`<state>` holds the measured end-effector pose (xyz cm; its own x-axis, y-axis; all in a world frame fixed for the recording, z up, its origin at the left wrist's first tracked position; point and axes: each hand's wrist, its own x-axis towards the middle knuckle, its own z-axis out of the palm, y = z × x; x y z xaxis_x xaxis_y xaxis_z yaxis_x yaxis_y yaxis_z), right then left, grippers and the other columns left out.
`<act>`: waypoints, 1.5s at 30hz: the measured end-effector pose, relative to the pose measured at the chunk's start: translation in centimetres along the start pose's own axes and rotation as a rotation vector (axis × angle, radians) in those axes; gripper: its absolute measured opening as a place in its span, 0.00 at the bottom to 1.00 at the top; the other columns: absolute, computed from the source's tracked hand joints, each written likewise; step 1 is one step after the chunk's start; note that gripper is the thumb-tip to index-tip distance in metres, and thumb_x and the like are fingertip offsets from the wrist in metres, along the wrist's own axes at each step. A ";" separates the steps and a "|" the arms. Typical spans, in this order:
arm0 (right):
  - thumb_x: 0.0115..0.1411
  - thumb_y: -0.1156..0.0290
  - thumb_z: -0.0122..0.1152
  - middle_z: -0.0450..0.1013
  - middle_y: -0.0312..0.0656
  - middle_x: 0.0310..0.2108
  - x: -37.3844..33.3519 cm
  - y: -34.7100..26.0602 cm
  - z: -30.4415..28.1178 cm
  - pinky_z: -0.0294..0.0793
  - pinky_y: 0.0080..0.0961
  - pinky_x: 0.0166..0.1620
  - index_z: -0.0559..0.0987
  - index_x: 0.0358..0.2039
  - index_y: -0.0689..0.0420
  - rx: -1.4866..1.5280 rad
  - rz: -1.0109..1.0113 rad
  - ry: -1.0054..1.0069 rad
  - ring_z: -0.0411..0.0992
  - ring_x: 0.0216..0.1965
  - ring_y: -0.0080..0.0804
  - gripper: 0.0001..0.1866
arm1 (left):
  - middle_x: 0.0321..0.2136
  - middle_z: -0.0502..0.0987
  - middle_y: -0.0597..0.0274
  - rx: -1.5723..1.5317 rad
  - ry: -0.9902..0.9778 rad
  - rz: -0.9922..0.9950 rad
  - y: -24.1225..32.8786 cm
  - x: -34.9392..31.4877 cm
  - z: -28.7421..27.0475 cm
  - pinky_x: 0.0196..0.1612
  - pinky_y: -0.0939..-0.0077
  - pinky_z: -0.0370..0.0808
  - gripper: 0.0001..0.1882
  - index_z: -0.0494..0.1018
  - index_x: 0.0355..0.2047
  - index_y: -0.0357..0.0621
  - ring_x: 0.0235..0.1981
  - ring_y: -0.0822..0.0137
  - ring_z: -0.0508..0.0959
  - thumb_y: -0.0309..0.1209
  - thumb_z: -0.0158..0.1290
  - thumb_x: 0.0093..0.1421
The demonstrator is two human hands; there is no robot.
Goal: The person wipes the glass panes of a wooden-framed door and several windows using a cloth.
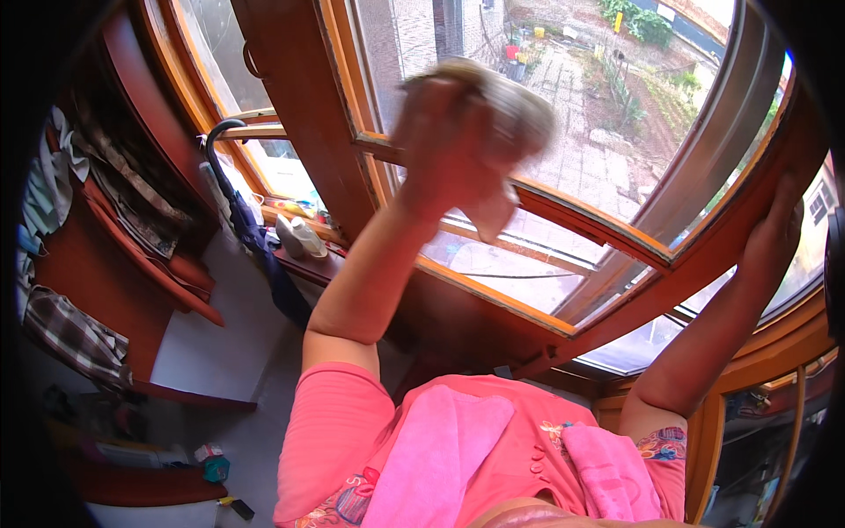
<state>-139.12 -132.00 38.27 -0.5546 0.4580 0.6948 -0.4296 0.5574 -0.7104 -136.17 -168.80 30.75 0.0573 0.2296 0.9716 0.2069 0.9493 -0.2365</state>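
Raised in front of the upper window pane (581, 167), my left hand (444, 145) is closed around a pale cloth (515, 114). Motion smears both, and a corner of the cloth hangs below the hand. I cannot tell whether the cloth touches the glass. My right hand (779, 220) grips the outer edge of the reddish-brown wooden window frame (717, 255) on the right; part of its fingers is hidden behind the edge. A lower pane (519, 264) sits beneath the crossbar.
A dark umbrella (251, 224) with a hooked handle hangs at the left, next to a white bottle (308, 238) on the ledge. Clothes (70, 330) lie on a wooden chair farther left. Pink towels (444, 440) drape over my chest. A yard with paving shows outside.
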 end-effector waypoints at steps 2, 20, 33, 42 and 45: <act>0.59 0.28 0.47 0.73 0.52 0.58 0.5 0.9 0.1 0.75 0.36 0.56 0.67 0.66 0.59 0.004 -0.012 0.025 0.76 0.53 0.48 0.50 | 0.38 0.76 0.54 0.088 0.025 -0.170 -4.4 -0.1 -1.9 0.44 0.56 0.75 0.21 0.74 0.42 0.46 0.40 0.50 0.78 0.42 0.64 0.52; 0.66 0.34 0.47 0.74 0.55 0.55 -0.5 -0.5 0.3 0.73 0.35 0.56 0.69 0.64 0.63 0.196 -0.012 0.018 0.75 0.53 0.47 0.44 | 0.45 0.71 0.47 -0.088 0.061 -0.491 -7.8 0.5 -2.4 0.43 0.50 0.74 0.27 0.72 0.42 0.40 0.42 0.46 0.76 0.44 0.66 0.49; 0.67 0.36 0.51 0.77 0.46 0.50 -0.3 0.2 1.1 0.72 0.31 0.53 0.73 0.59 0.62 0.279 -0.056 -0.036 0.75 0.49 0.36 0.39 | 0.44 0.74 0.57 0.051 -0.076 0.206 1.7 9.0 0.7 0.50 0.57 0.69 0.21 0.76 0.35 0.50 0.46 0.51 0.74 0.42 0.63 0.40; 0.68 0.37 0.46 0.75 0.48 0.54 -1.0 -1.4 0.1 0.71 0.32 0.56 0.71 0.62 0.61 0.239 -0.039 -0.093 0.74 0.53 0.37 0.39 | 0.48 0.71 0.48 -0.197 0.389 -0.168 -9.9 14.6 2.9 0.51 0.64 0.75 0.29 0.64 0.55 0.36 0.49 0.60 0.76 0.25 0.61 0.53; 0.68 0.38 0.50 0.77 0.44 0.46 -0.5 -0.5 0.2 0.72 0.29 0.50 0.74 0.57 0.61 0.268 -0.057 -0.062 0.75 0.45 0.31 0.36 | 0.24 0.76 0.55 -0.044 0.123 0.006 -0.2 13.8 4.1 0.39 0.57 0.72 0.09 0.77 0.27 0.46 0.30 0.53 0.78 0.36 0.59 0.46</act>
<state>-138.82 -132.62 38.26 -0.5630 0.3833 0.7322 -0.6300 0.3743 -0.6804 -139.44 -164.93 44.22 0.1777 0.2048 0.9625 0.2485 0.9371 -0.2453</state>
